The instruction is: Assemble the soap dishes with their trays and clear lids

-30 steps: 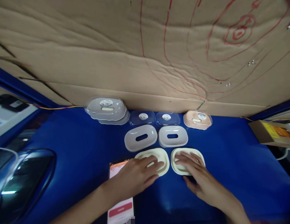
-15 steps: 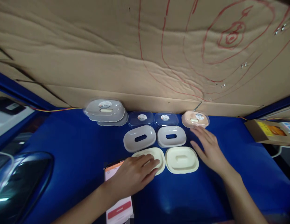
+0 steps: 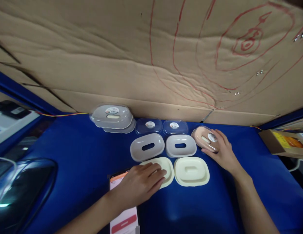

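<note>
My right hand (image 3: 224,150) is closed round the right end of a pink soap box (image 3: 202,139) with a clear lid and round label, which is tilted. Lying over a cream oval tray (image 3: 169,172), my left hand (image 3: 146,180) has its fingers loosely stretched and hides much of that tray. Beside it sits a second cream tray (image 3: 191,171) with a raised middle. Behind these are two pale grey oval pieces with slots, one on the left (image 3: 139,150) and one on the right (image 3: 187,149). Two clear lids (image 3: 149,125) with labels lie farther back.
Stacked grey soap boxes (image 3: 112,117) stand back left against a cardboard wall (image 3: 104,74) with red lines. A phone (image 3: 124,214) lies under my left forearm. On the right is a brown cardboard box (image 3: 275,143); a black cable (image 3: 53,172) curves at the left.
My right hand has reached the pink soap box and closed on it, turning and tilting it towards me. My left hand stays over the cream tray. The view has shifted slightly.
</note>
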A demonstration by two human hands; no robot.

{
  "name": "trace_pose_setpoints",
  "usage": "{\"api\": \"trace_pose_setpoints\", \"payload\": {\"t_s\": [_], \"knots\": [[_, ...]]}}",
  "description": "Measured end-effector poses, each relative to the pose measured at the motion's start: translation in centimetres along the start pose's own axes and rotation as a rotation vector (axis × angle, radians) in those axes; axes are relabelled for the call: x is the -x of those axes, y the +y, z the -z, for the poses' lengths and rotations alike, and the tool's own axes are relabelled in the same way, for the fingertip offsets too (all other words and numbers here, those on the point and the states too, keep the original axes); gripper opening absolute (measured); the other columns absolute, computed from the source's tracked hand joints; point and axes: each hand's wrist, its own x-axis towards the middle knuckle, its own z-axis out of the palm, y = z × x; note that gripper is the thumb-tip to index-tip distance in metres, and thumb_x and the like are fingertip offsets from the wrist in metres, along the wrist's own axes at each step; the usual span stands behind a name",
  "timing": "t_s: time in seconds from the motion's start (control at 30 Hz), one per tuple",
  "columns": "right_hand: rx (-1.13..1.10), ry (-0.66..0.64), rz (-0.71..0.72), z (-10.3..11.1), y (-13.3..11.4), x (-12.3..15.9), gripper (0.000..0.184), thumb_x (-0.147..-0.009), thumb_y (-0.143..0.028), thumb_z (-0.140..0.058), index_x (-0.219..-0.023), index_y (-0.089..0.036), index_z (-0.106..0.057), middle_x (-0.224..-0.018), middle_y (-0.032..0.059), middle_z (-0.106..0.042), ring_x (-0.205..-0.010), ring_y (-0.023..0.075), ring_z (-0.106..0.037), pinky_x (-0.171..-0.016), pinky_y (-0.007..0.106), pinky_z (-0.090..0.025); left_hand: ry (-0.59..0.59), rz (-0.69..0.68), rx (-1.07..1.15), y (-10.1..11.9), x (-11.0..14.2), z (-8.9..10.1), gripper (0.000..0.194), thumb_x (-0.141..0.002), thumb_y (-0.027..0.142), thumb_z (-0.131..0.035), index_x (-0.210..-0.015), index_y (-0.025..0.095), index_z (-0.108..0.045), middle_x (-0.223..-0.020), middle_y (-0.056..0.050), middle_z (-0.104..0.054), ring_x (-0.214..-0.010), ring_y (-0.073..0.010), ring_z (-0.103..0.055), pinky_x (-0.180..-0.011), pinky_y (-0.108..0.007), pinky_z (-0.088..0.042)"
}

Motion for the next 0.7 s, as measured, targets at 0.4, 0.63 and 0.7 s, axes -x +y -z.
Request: {"api": "trace_pose_setpoints", "payload": {"t_s": [0.4,0.63,0.7], "knots": [[-0.201,0.191,0.158,0.0,-6.0,0.6,0.088,-0.088,-0.055,-0.084,-0.162,-0.032,-0.043,-0.16,0.0171,-0.046,-0.15,0.0419,-0.048,-0.122,0.063,-0.046,-0.092,0.435,0.603,0.6,0.0,0.2,0.064,-0.098,0.027,-0.072,-0.155,0.036,-0.045,-0.135,-0.006,-0.071,-0.094,-0.0174,-0.074,-0.084,-0.031,-0.064],[-0.492,-0.195,0.477,-1.0,-12.6,3.2,0.106,-0.083,-0.08,-0.073,-0.168,-0.032,-0.032,-0.169,0.0168,-0.038,-0.153,0.0406,-0.047,-0.118,0.054,-0.053,0.0,0.538,1.159,0.6,0.3,0.5,0.117,-0.077,0.036,-0.098,-0.167,0.048,-0.023,-0.174,-0.01,-0.037,-0.154,-0.0352,-0.049,-0.123,-0.051,-0.046],[-0.538,-0.212,0.474,-1.5,-13.0,3.4,0.109,-0.083,-0.085,-0.068,-0.17,-0.032,-0.028,-0.171,0.0169,-0.036,-0.156,0.0404,-0.045,-0.118,0.054,-0.053,-0.015,0.556,1.181,0.5,0.3,0.7,0.107,-0.078,0.033,-0.097,-0.163,0.045,-0.033,-0.167,-0.01,-0.046,-0.152,-0.036,-0.051,-0.126,-0.053,-0.042]]}}
